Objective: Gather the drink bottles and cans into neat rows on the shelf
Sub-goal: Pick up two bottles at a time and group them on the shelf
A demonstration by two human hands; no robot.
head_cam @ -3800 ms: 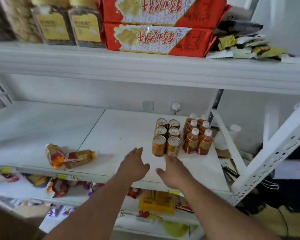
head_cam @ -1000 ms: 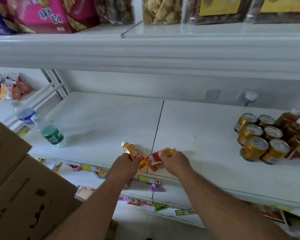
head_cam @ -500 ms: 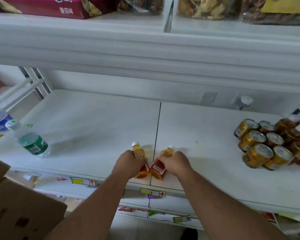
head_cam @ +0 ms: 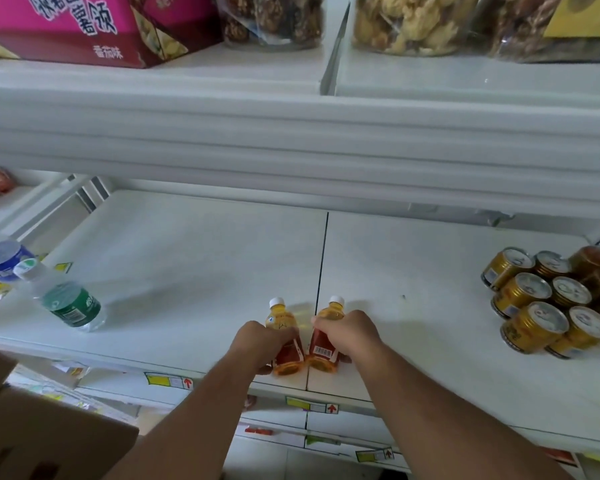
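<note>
Two small amber tea bottles with white caps stand near the front edge of the white shelf (head_cam: 194,271). My left hand (head_cam: 257,344) grips the left tea bottle (head_cam: 280,318), and my right hand (head_cam: 352,336) grips the right tea bottle (head_cam: 328,336). The two bottles stand side by side, almost touching at the base. At the far right several gold cans (head_cam: 534,303) stand in rows, with brown tea bottles (head_cam: 598,268) behind them. A green-labelled water bottle (head_cam: 66,303) lies on the shelf at the left, beside a blue-labelled water bottle (head_cam: 2,259).
The upper shelf (head_cam: 291,140) hangs low overhead and carries a pink snack box (head_cam: 84,26) and clear tubs of snacks (head_cam: 413,22). A cardboard box (head_cam: 49,434) sits at the lower left. Price tags line the shelf's front edge (head_cam: 170,381).
Both tea bottles lay on their sides in my hands a second ago; now they stand upright. The view has shifted slightly closer.
</note>
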